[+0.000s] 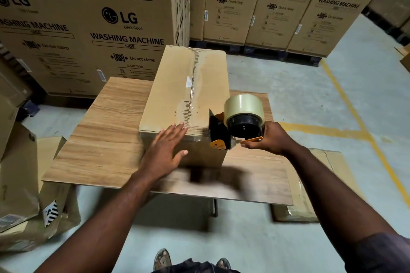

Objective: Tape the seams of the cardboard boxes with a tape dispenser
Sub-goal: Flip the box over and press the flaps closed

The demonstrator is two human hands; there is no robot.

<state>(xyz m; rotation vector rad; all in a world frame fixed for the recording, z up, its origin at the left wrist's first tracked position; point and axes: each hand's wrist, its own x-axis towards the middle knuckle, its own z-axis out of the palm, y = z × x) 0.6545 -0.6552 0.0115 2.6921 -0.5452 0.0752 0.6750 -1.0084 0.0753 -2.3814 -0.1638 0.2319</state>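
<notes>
- Head-camera view: a dark blurred smear [199, 176] crosses the counter [106, 131] just nearer than the left hand [165, 148], and I cannot make out what it is.
- The handle of the tape dispenser [218, 133] is buried in the right hand [269, 139]. I cannot tell whether tape touches the cardboard.
- The cardboard box [173, 86] lies closed on the counter, stretching away from both hands, its contents hidden. Its ragged top seam [192, 86], patched with old tape, runs off from the left fingertips.
- The left hand lies flat, fingers straight and spread, over the box's near top edge, thumb down the near face.
- The right hand curls round the dispenser at the box's near right corner, the clear tape roll [244, 106] uppermost.
- Beyond the hands stand stacked washing machine cartons [99, 29]. A taped carton [330, 162] lies on the floor under the right forearm.
</notes>
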